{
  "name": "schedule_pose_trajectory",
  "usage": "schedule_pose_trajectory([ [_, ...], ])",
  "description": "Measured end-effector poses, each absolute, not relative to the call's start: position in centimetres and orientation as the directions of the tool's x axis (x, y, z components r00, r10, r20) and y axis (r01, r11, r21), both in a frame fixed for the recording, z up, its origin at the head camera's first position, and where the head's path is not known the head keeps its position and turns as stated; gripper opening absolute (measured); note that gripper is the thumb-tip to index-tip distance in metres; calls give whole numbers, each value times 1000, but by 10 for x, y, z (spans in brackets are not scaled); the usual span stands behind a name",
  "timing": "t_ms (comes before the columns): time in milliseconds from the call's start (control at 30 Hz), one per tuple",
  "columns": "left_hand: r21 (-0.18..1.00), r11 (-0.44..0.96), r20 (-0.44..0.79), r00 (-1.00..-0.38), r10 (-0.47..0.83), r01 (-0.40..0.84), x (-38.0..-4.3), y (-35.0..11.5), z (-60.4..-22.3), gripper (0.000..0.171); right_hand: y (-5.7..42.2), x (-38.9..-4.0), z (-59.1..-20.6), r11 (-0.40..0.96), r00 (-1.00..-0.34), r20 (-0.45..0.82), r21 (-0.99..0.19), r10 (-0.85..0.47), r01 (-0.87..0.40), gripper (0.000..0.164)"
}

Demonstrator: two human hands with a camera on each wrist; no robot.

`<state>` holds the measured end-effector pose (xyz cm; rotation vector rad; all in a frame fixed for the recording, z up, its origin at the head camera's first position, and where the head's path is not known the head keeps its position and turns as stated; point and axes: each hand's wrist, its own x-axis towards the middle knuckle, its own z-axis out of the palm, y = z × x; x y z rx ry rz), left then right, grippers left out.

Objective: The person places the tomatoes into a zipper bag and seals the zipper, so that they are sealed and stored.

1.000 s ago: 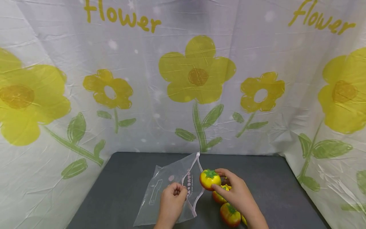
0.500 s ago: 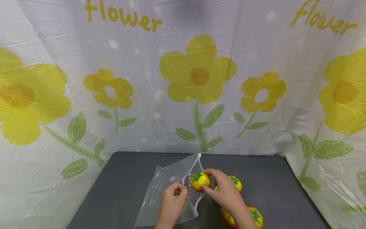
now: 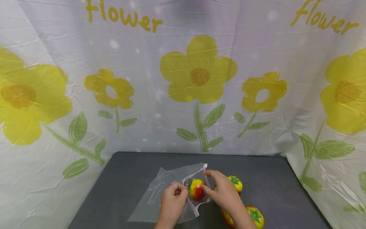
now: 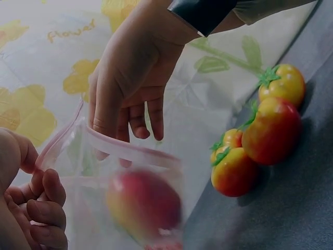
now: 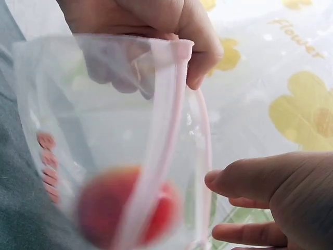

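The left hand (image 3: pixel 172 201) pinches the clear zip bag (image 3: pixel 152 195) at its opening with a narrow grip, and the opening stands wide. One red-and-yellow fruit (image 3: pixel 196 191) is inside the bag, near this opening, and looks blurred in both wrist views. The right hand (image 3: pixel 224 192) is just at the opening, its grip wide, thumb apart from fingers. Other fruits (image 3: pixel 255 217) rest on the dark worktop (image 3: pixel 277 184), beside the bag.

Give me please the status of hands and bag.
Left hand pinches rim of zip bag. Right hand empty at its mouth. One tomato inside bag. No obstacle seen.
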<state>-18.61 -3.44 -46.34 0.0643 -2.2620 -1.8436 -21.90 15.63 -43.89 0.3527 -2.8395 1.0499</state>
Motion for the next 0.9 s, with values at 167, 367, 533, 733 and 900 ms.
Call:
schedule_pose_trajectory([
  [167, 974, 192, 154, -975, -160, 122, -185, -34, -465, 20, 160, -213, -437, 737, -972, 179, -634, -153, -232, 43],
  [367, 970, 193, 183, -965, -188, 146, -184, -33, -465, 20, 174, -205, -441, 750, -975, 212, -634, -65, -187, 36],
  [533, 976, 169, 170, -965, -199, 137, -184, -34, -465, 19, 197, -201, -444, 753, -979, 203, -642, -15, -145, 34],
  [733, 978, 160, 169, -963, -208, 137, -183, -34, -463, 18, 229, -204, -447, 765, -994, 105, -643, 37, -40, 38],
  [900, 975, 163, 185, -959, -217, 151, -184, -34, -463, 19, 253, -216, -454, 789, -998, 43, -615, 47, 11, 43],
])
